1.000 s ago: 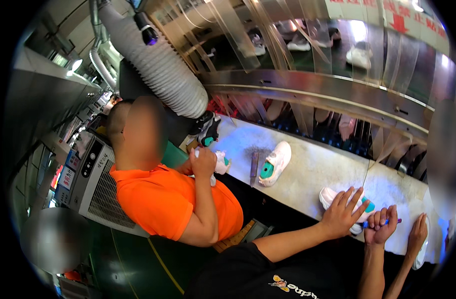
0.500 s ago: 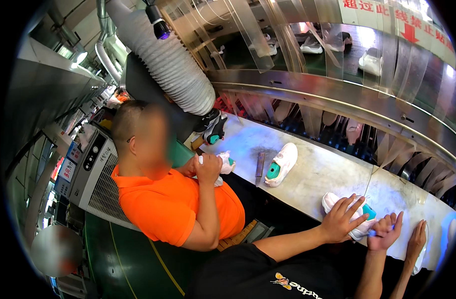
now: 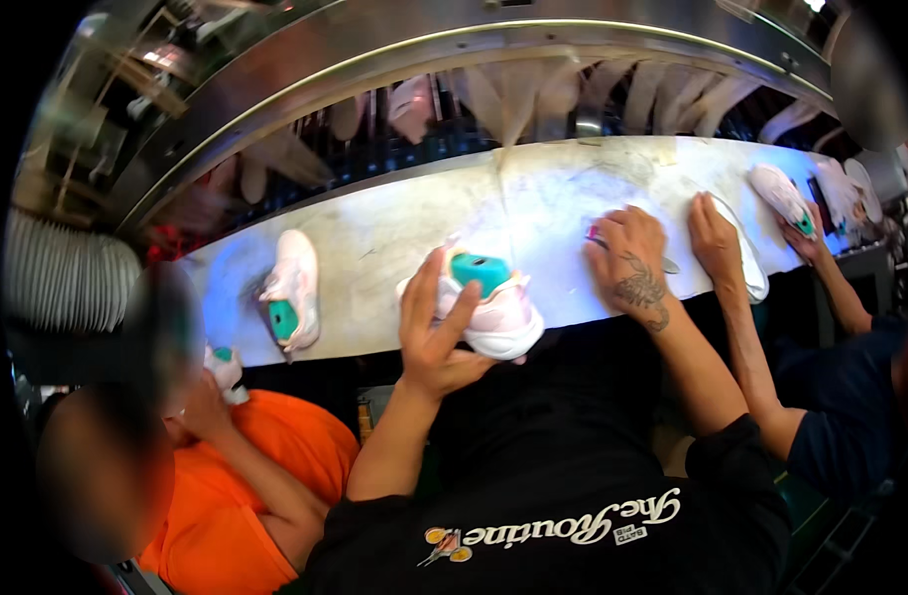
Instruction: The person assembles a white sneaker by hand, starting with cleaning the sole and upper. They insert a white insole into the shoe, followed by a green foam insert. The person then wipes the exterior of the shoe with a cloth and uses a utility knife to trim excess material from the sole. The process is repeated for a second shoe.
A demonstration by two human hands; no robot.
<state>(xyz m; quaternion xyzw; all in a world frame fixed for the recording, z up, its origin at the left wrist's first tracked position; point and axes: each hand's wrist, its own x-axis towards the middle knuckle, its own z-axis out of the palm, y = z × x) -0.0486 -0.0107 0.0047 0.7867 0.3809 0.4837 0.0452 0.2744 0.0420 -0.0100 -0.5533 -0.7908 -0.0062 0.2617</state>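
Note:
My left hand (image 3: 436, 332) grips a white and pale pink sneaker (image 3: 493, 325) from its left side, thumb along the near side. A teal shoe last (image 3: 481, 273) fills the sneaker's opening. The sneaker sits at the near edge of the pale bench (image 3: 374, 226). To the right, my tattooed right hand (image 3: 632, 253) is closed over the bench, fingers curled down around a slim tool. A pink-red end (image 3: 595, 235) of it shows at the fingertips, and a grey tip (image 3: 670, 266) pokes out beside the wrist; the kind is hidden.
Another sneaker with a teal last (image 3: 293, 288) stands on the bench at left. At left a person in orange (image 3: 245, 486) holds a shoe. At right a co-worker's hand (image 3: 714, 243) rests by a white sole (image 3: 746, 253); beyond, another hand holds a sneaker (image 3: 779, 193). A metal machine (image 3: 374, 59) with hanging strips runs behind.
The view has swung right. My right hand, raised beside the sneaker before, is now down on the bench around a slim tool. My left hand stays on the sneaker, whose teal opening now faces up.

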